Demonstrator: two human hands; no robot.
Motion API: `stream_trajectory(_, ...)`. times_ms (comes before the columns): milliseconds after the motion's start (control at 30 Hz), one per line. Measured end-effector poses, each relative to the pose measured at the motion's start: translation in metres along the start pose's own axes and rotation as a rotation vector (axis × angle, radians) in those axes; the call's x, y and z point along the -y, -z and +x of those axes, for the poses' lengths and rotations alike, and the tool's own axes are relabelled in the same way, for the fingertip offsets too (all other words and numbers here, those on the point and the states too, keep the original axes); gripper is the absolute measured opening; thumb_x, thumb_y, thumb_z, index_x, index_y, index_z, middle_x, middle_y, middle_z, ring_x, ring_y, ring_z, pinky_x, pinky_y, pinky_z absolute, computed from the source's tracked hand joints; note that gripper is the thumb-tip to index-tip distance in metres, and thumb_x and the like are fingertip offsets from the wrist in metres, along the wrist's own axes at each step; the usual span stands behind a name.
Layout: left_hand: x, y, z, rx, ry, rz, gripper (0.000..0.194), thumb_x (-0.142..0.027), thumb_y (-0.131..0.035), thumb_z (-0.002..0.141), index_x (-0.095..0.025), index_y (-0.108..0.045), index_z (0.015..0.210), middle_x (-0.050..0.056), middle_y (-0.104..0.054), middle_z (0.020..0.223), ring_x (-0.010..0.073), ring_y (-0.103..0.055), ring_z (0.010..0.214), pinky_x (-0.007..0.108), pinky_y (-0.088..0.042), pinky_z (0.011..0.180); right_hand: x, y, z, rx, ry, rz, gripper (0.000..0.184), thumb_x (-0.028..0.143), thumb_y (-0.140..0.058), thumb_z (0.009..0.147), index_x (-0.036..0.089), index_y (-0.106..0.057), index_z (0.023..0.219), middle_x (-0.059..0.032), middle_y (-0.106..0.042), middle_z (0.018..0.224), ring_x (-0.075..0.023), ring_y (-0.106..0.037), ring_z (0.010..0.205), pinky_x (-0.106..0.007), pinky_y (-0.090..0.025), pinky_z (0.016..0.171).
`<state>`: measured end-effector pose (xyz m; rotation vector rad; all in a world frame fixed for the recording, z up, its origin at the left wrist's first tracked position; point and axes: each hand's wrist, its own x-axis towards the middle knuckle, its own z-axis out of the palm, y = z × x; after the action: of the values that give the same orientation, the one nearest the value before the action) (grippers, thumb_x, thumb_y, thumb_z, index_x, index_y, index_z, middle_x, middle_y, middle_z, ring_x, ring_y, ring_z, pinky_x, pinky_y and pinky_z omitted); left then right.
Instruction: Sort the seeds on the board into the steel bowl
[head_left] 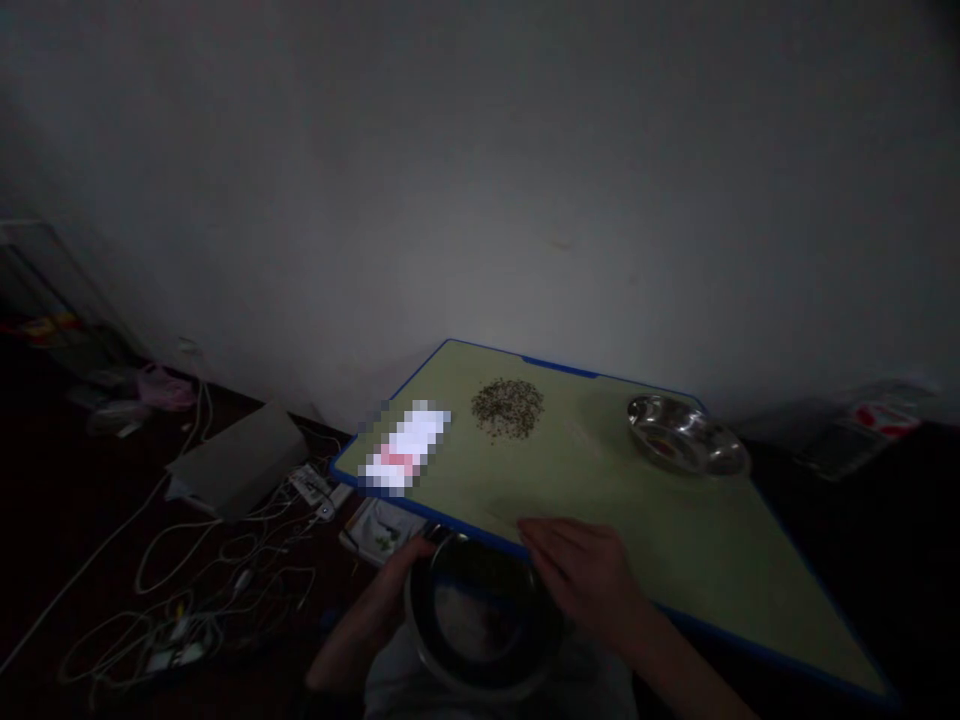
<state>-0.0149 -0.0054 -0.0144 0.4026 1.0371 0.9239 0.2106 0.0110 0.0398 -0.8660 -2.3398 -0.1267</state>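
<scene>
Below the table's near edge, my left hand [397, 575] grips the side of a round metal bowl [427, 640], which sits at my lap. Its inside is dark, and I cannot make out what it holds. My right hand [585, 570] rests at the table edge by the bowl's right side, fingers stretched to the left and holding nothing visible. Farther back on the pale green table [600, 500] lies a loose pile of small dark and light grains [508, 408], apart from both hands.
A shiny steel basin [686, 437] stands at the table's right side. A lit, blurred-out phone-like screen [405, 450] lies at the left. Tangled cables [240, 580], a power strip [311, 490] and a grey box [236, 460] are on the floor. A wall rises behind the table.
</scene>
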Motion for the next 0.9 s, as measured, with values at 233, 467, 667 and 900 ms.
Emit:
stream_trajectory(233, 0.001, 0.001, 0.002, 0.023, -0.062, -0.018, 0.013, -0.023, -0.054, 0.067, -0.016, -0.064, 0.069, -0.001, -0.065, 0.051, 0.0190, -0.059, 0.060, 0.030, -0.040, 0.068, 0.029, -0.033, 0.033, 0.225, 0.047, -0.329, 0.032, 0.010, -0.046, 0.076, 0.009, -0.054, 0.107, -0.0147, -0.061, 0.101, -0.0199, -0.058, 0.081, -0.029, -0.048, 0.061)
stream_trajectory(467, 0.000, 0.003, 0.007, -0.097, -0.071, 0.004, 0.009, -0.019, -0.054, 0.064, -0.017, -0.062, 0.060, -0.003, -0.065, 0.055, 0.0161, -0.057, 0.059, 0.028, -0.040, 0.070, 0.043, -0.053, 0.084, 0.418, -0.123, -0.374, 0.031, 0.005, -0.038, 0.078, -0.001, -0.052, 0.105, -0.0254, -0.058, 0.094, -0.0230, -0.060, 0.076, -0.031, -0.048, 0.053)
stream_trajectory(667, 0.001, 0.007, 0.007, -0.062, -0.028, 0.017, 0.011, -0.022, -0.055, 0.065, -0.017, -0.060, 0.057, -0.003, -0.062, 0.049, 0.0150, -0.055, 0.052, 0.027, -0.040, 0.064, 0.037, -0.044, 0.097, 0.580, -0.356, -0.335, 0.025, 0.003, -0.039, 0.078, 0.000, -0.055, 0.097, -0.0238, -0.060, 0.086, -0.0198, -0.061, 0.073, -0.028, -0.048, 0.059)
stream_trajectory(900, -0.007, -0.004, -0.002, -0.049, -0.041, 0.044, 0.011, -0.021, -0.054, 0.066, -0.015, -0.062, 0.061, -0.002, -0.063, 0.052, 0.0169, -0.057, 0.056, 0.029, -0.041, 0.065, 0.027, -0.029, 0.079, 0.547, -0.310, -0.416, 0.031, 0.002, -0.034, 0.078, 0.001, -0.055, 0.100, -0.0242, -0.060, 0.088, -0.0198, -0.062, 0.066, -0.027, -0.046, 0.052)
